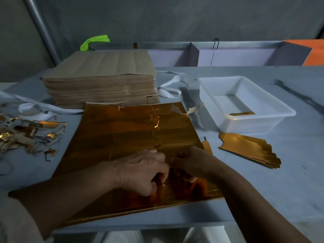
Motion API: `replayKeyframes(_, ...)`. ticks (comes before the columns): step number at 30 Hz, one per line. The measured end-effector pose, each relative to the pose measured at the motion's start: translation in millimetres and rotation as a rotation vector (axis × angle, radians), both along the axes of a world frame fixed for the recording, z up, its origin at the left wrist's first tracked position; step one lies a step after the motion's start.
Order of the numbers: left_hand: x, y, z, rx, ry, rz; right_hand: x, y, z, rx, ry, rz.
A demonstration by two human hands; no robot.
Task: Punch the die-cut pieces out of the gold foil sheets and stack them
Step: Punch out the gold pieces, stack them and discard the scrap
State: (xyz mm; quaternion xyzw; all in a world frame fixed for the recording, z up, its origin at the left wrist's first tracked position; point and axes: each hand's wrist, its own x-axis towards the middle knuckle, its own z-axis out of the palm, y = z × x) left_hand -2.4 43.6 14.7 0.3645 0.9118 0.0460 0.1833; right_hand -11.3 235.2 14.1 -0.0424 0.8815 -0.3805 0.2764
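Observation:
A large gold foil sheet [122, 146] lies flat on the table in front of me, its far edge torn where pieces have come out. My left hand [142, 174] and my right hand [190, 163] meet over the sheet's near right part, fingers curled and pinching the foil along a die-cut line. To the right lies a fanned stack of punched gold pieces [250, 149]. One small gold scrap [207, 147] rests beside the sheet's right edge.
A tall stack of brown-backed sheets [101, 79] stands behind the foil sheet. A white plastic tub [245, 106] at right holds one gold strip [242, 113]. Gold and white offcuts [26, 134] pile at left. White straps [171, 85] lie behind. The table edge runs just below my forearms.

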Motion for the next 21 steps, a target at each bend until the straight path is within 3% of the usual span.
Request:
replayKeyframes(5, -9, -1, -8, 0.039, 0.063, 0.063, 0, -7, -2, 0.023, -0.044, 0.002)
replayKeyframes(8, -23, -4, -15, 0.196, 0.137, 0.368, -4, -11, -1, 0.018, -0.067, -0.012)
replayKeyframes(11, -36, -6, -21, 0.135, 0.115, 0.551, -7, -14, 0, -0.011, -0.040, -0.044)
replayKeyframes(14, -44, -6, -26, 0.089, 0.067, 0.630, -9, -14, 0, -0.018, -0.059, -0.065)
replayKeyframes(21, -58, -2, -26, 0.205, 0.013, 0.625, -16, -13, -4, -0.029, -0.006, -0.147)
